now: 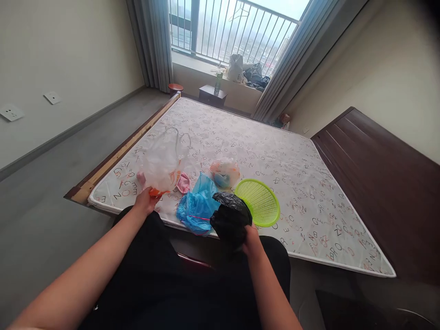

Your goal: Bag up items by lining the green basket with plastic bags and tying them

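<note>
My left hand (146,200) is closed at the near edge of a clear plastic bag (160,162) with orange print, pinching its orange part. Pink cloth (183,183) shows beside and behind that bag. In my right hand (252,239) is a crumpled black plastic bag (232,220), held above my lap at the mattress edge. A blue plastic bag (199,206) lies between my hands. Just beyond the black bag, a lime-green plastic basket (259,204) rests tilted on its side. Farther back sits a clear bag with orange print (225,172), something blue inside it.
The bags lie on a letter-patterned mattress (220,133) in a wooden bed frame (120,149). A dark headboard (374,183) stands at the right. Beyond the bed are a nightstand (212,95), a red stool (175,87) and a windowsill with bags (235,68).
</note>
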The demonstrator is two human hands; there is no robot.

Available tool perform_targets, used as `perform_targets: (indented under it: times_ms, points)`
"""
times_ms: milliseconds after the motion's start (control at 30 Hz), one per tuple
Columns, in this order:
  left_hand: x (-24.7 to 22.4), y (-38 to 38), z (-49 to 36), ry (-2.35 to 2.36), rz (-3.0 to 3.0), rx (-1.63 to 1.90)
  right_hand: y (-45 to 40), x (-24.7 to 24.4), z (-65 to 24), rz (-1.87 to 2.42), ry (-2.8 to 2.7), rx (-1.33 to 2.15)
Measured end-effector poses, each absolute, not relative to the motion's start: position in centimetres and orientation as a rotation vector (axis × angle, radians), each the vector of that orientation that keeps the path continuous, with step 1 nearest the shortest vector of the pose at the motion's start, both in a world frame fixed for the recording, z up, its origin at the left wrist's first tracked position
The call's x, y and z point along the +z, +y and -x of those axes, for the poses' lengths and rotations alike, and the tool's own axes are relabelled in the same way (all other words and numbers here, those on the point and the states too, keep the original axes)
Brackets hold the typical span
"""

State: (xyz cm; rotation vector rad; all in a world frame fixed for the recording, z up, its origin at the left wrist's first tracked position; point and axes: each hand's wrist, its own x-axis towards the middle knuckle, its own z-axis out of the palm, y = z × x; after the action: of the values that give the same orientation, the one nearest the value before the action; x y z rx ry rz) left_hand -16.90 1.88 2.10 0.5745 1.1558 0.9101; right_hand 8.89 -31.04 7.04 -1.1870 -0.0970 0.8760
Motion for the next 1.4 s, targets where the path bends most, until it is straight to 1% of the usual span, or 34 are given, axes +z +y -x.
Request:
perform_targets:
  times_ms: [100,200,567,667,800,933,1067,1233,1400]
  points:
    - [1.7,0.9,15.7,1.113,-0.591,0.824,-29.3,4.1,-7.9,1.251,-0.091,0.816]
    - [1.5,0.9,15.4,1.089,-0.673,0.758,-27.1,3.0,-7.4,1.298,-0.209,0.789]
    - [-0.3,0.6,15.1,1.175,-0.993,0.575,-13.0,5.4,-10.3,1.642,-0.575,0.434]
    - [-0.4,0.7,15.1,1.155,-1.053,0.556,-10.2,5.1,-11.2,1.783,-0.688,0.430]
    - [-0.5,0.8,15.0,1.137,-1.102,0.542,-8.4,3.3,-12.4,1.803,-0.946,0.440]
    - [-0.6,0.6,15.0,1.130,-1.147,0.473,-8.6,1.1,-12.9,1.851,-1.034,0.480]
    - [-0.4,0.5,14.9,1.119,-1.188,0.387,-11.1,-0.5,-11.9,1.874,-1.031,0.460]
    - [0.0,0.2,14.9,1.082,-1.260,0.300,-16.6,-2.2,-9.6,1.887,-1.024,0.437]
    - [-0.9,-0.1,14.9,1.146,-1.357,0.125,-23.2,-4.9,-8.2,1.923,-0.942,0.503]
